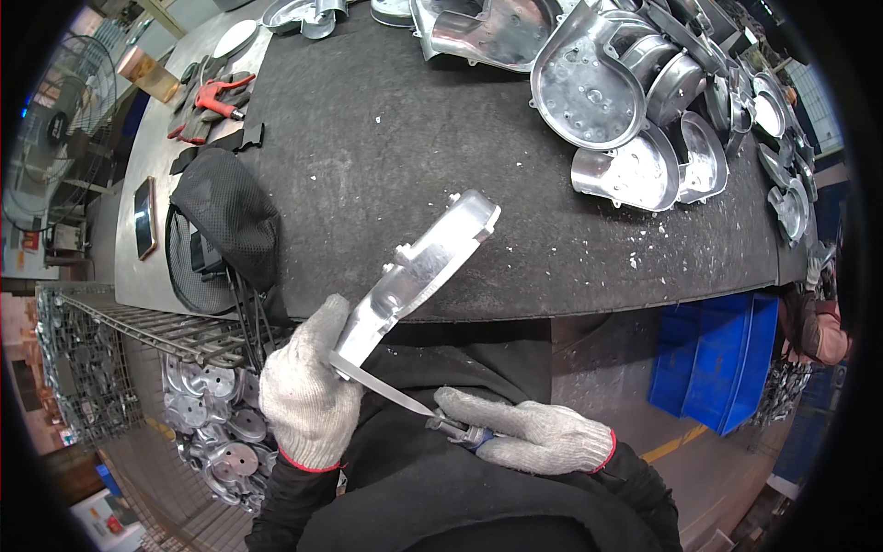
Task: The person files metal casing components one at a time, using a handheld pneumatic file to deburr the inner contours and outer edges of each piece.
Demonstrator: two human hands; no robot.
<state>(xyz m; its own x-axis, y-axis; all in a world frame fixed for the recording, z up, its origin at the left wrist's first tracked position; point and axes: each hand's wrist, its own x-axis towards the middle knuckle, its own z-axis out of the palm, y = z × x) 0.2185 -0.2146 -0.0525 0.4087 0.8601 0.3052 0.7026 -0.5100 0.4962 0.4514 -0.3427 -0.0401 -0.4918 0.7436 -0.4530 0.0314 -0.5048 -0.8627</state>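
Note:
My left hand (313, 391), in a white knit glove with a red cuff, is closed round the lower end of a silvery cast-metal housing (418, 267). The housing is held on edge, tilted up to the right, over the mat's front edge. In my gloved right hand (538, 434) is a file (391, 393) with a long flat grey blade and a metal holder at its base. Its tip meets the housing's lower end, close to my left fingers. Most of the file's handle is hidden in my right palm.
Several similar metal housings (589, 87) are heaped at the back right of the dark mat (368, 138). At left are a black mesh bag (225, 216), a phone (144, 218) and a red air gun (221, 95). Below stand a wire cage of parts (166, 327) and blue bins (713, 359).

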